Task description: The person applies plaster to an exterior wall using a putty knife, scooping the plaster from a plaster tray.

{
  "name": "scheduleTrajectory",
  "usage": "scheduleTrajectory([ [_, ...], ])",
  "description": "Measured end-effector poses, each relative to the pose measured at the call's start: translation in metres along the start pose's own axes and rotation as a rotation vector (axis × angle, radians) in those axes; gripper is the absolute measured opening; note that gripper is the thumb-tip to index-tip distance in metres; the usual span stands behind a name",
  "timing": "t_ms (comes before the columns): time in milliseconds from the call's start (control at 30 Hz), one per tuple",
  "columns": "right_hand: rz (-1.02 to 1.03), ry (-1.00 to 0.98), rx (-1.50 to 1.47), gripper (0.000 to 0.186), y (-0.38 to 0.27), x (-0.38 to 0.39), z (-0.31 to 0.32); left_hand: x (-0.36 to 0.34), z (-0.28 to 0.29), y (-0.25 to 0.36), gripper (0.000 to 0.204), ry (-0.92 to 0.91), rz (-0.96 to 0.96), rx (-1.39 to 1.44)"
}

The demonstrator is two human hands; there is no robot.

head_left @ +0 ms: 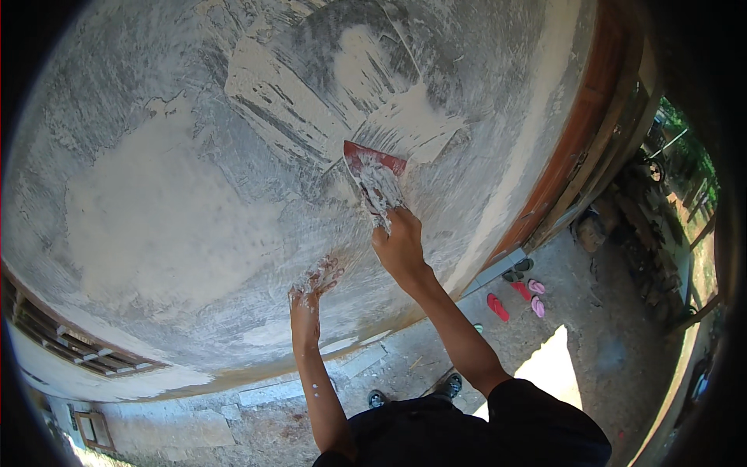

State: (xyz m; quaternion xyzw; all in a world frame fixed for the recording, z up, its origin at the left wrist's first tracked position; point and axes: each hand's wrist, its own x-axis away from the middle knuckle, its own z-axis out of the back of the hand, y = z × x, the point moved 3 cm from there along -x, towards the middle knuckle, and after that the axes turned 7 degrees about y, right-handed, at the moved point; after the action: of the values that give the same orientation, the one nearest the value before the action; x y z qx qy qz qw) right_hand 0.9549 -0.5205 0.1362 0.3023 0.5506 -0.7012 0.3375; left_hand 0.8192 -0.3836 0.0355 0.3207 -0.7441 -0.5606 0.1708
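My right hand [401, 243] is closed round a red putty knife [375, 167] that is heavily smeared with white paste. The blade's wide edge lies against the grey wall [288, 198], at the lower end of fresh, streaky white strokes [284, 97]. Lower and to the left, my left hand [311, 289] is open, its fingers stretched out and coated with the same paste. It is close to the wall; whether it touches cannot be made out. Apart from the clinging paste, nothing shows in it.
A broad white patch [163, 210] covers the wall at left, above a slatted vent opening [70, 336]. A brown wooden frame [572, 148] borders the wall at right. Red and pink sandals [498, 307] lie on the concrete floor [599, 311], with stacked wood [646, 226] beyond.
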Motion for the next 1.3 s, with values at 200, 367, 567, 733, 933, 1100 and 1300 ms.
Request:
scheduleTrajectory([
  [200, 0.082, -0.101, 0.085, 0.017, -0.001, -0.029, 0.049, -0.008, 0.009, -0.027, 0.033, 0.038, -0.137, -0.830],
  [367, 0.041, 0.339, 0.016, 0.022, 0.006, -0.095, 0.095, -0.017, 0.014, -0.042, 0.032, -0.039, -0.250, -0.769],
  [567, 0.137, 0.439, 0.279, 0.020, 0.023, -0.106, 0.032, -0.010, 0.014, -0.050, 0.031, 0.008, -0.169, -0.757],
  [733, 0.083, 0.392, 0.487, 0.017, 0.022, -0.087, -0.014, 0.002, 0.004, -0.024, 0.033, 0.030, -0.188, -0.916],
  [933, 0.081, 0.230, 0.539, 0.018, 0.014, -0.071, -0.008, -0.002, 0.013, -0.016, 0.032, -0.011, -0.242, -0.969],
  [1100, 0.104, 0.070, 0.486, 0.016, 0.020, -0.022, -0.020, -0.005, 0.006, -0.025, 0.032, 0.023, -0.049, -0.925],
  [1300, 0.276, -0.087, 0.376, 0.018, 0.035, 0.035, -0.022, 0.000, -0.020, -0.024, 0.032, -0.055, -0.113, -0.998],
])
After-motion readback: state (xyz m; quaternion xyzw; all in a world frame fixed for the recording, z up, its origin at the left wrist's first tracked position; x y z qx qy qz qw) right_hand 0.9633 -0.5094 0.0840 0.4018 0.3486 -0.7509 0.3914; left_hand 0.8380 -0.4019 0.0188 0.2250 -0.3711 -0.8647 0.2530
